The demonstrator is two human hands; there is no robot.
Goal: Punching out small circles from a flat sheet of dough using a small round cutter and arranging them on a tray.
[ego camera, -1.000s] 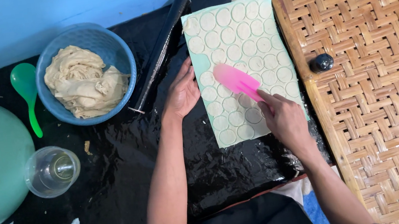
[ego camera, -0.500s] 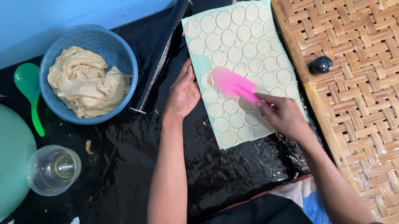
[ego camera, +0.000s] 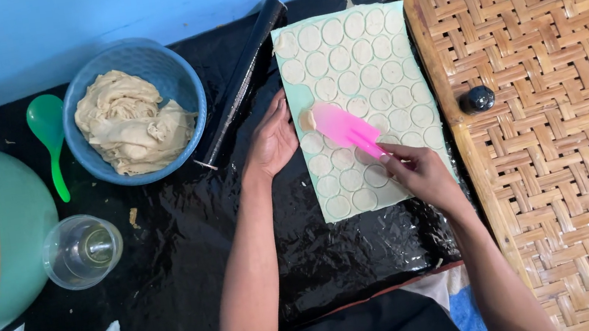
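Dough disc (ego camera: 307, 120), likely soft and tearable, is being lifted edgewise by pink spatula (ego camera: 345, 128) pinched in right hand (ego camera: 418, 171), beside loosely spread left hand (ego camera: 273, 141) fingers.

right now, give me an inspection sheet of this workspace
surface: black plastic sheet, glossy and wrinkled, by a blue wall.
job's things: pale dough sheet cut into rows of rounds; pink spatula lifting one round at its left edge.
clutter: blue bowl of dough scraps, green spoon, clear glass, black roller, small dark knob, dough crumbs.
grips: left hand flat beside the sheet's left edge; right hand holds the spatula handle.
cables: nothing seen.
surroundings: woven bamboo mat on the right; green tub with a woven tray on the left.
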